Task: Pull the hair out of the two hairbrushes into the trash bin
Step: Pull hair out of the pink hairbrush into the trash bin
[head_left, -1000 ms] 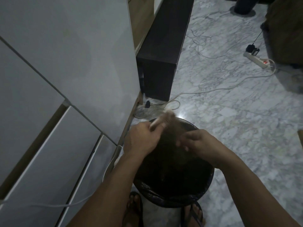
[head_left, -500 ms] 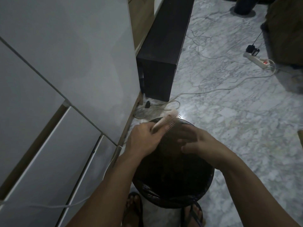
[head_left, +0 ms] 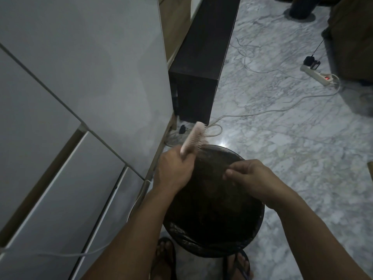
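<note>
A pale pink hairbrush (head_left: 193, 138) sticks up and away from my left hand (head_left: 175, 172), which grips its handle above the left rim of the trash bin (head_left: 260, 223). The bin is round, dark and lined with a black bag; it stands on the floor between my feet. My right hand (head_left: 247, 176) hovers over the bin's middle with fingertips pinched together; hair between them is too dim to make out. Only one hairbrush is in view.
A tall white cabinet (head_left: 80, 98) fills the left side, with a white cable (head_left: 60, 254) across it. A dark low unit (head_left: 197, 77) stands behind the bin. Cables and a power strip (head_left: 319, 74) lie on the marble floor (head_left: 282, 138). My sandalled feet (head_left: 164, 257) flank the bin.
My left hand has raised the brush so its head points more upward and away. My right hand has drawn back from the brush and pinched its fingers over the bin.
</note>
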### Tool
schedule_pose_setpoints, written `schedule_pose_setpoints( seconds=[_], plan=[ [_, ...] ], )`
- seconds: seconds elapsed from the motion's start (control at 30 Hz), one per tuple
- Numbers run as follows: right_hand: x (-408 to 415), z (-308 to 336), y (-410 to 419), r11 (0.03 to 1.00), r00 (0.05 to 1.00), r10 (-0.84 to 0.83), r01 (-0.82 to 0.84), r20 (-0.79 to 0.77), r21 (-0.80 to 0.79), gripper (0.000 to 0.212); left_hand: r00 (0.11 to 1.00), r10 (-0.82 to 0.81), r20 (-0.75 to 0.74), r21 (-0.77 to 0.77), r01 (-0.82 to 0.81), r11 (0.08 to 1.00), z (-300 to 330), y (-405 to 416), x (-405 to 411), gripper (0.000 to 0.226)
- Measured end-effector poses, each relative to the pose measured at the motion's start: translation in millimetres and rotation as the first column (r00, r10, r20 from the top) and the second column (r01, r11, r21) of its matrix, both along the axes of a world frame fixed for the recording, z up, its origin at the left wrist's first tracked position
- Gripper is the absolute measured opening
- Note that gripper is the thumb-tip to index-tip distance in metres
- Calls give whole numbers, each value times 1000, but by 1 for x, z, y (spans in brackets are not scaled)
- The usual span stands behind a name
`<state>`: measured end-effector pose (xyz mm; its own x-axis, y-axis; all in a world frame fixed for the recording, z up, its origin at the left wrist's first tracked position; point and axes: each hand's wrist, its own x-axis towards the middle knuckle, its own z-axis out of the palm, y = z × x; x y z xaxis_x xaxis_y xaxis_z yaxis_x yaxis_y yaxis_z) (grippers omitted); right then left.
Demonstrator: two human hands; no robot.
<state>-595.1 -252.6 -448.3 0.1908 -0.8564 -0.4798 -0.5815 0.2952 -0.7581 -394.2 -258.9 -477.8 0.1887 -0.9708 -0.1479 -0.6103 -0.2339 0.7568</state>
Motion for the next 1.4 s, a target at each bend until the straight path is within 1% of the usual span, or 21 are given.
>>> schedule_pose_setpoints(
  seconds=[0.1, 0.2, 0.3, 0.37, 0.4, 0.43, 0.47, 0.5, 0.53, 0.6, 0.63, 0.67, 0.73, 0.8, 0.87, 1.0, 1.1, 1.17, 1.23, 1.33, 1.4],
  plan=[
    [-1, -4, 0, 987, 971, 155, -159, -183, -12, 26, 998, 66, 20, -18, -66, 998, -1, 0, 1, 36],
    [-3, -13, -5, 980, 934, 197, -198, -298, 27, 32, 996, 86, -8, -22, -86, 996, -4, 0, -2, 40],
    [-4, -14, -6, 976, 922, 216, -199, -320, 87, 29, 997, 71, -21, -5, -71, 997, -2, -1, 0, 39],
    [-3, -13, -5, 980, 934, 194, -175, -300, 91, 13, 999, -1, -49, 8, 1, 1000, 1, -2, 3, 37],
    [-4, -13, -6, 983, 937, 180, -162, -298, 86, 22, 997, -47, -66, 13, 48, 999, 2, -1, 3, 36],
    [-4, -12, -5, 988, 946, 154, -137, -284, 77, 42, 993, -90, -81, 21, 92, 995, 3, 0, 2, 35],
    [-2, -10, -4, 994, 967, 109, -99, -229, 53, 58, 988, -126, -86, 32, 129, 991, 3, 0, 1, 35],
    [0, -7, -2, 998, 990, 53, -49, -131, 35, 66, 984, -155, -83, 44, 159, 986, 3, 1, -1, 34],
    [1, -7, -2, 1000, 1000, -1, 1, 10, 21, 65, 981, -179, -75, 52, 184, 982, 3, 1, -2, 33],
    [5, -3, 0, 997, 961, -65, 53, 270, 52, 49, 975, -212, -72, 55, 217, 975, 3, 3, -6, 34],
    [7, -1, 1, 997, 942, -66, 49, 329, 62, 46, 972, -221, -78, 49, 225, 973, 3, 3, -7, 34],
    [9, -1, 1, 998, 940, -61, 45, 336, 53, 44, 971, -226, -83, 44, 230, 972, 4, 3, -7, 35],
    [10, -3, 1, 998, 965, -55, 54, 256, 10, 41, 968, -234, -95, 53, 239, 969, 4, 3, -7, 29],
    [12, -4, 0, 997, 985, -59, 66, 163, -37, 26, 965, -237, -116, 92, 248, 964, 5, 2, -6, 23],
    [12, -4, -1, 995, 988, -88, 92, 123, -24, 15, 958, -224, -179, 143, 251, 957, 10, 2, -5, 28],
    [13, -2, -1, 997, 995, -69, 68, 71, 20, 23, 932, -117, -343, 221, 201, 954, 17, 0, -6, 27],
    [12, -3, -1, 997, 997, -50, 47, 51, 54, 27, 931, -107, -350, 207, 188, 960, 16, -1, -4, 27],
    [12, -3, -1, 997, 999, -30, 28, 27, 72, 27, 933, -64, -353, 218, 148, 965, 13, 0, -2, 28],
    [11, -4, -2, 998, 999, -27, 29, -30, 64, 27, 933, -18, -359, 220, 104, 970, 10, 0, -1, 31],
    [8, -10, -5, 999, 990, -36, 39, -136, 21, 29, 929, -16, -370, 180, 89, 980, 9, -2, 1, 24],
    [7, -12, -5, 999, 986, -28, 25, -166, -20, 18, 918, -46, -393, 161, 118, 980, 10, -2, -1, 19]
  ],
)
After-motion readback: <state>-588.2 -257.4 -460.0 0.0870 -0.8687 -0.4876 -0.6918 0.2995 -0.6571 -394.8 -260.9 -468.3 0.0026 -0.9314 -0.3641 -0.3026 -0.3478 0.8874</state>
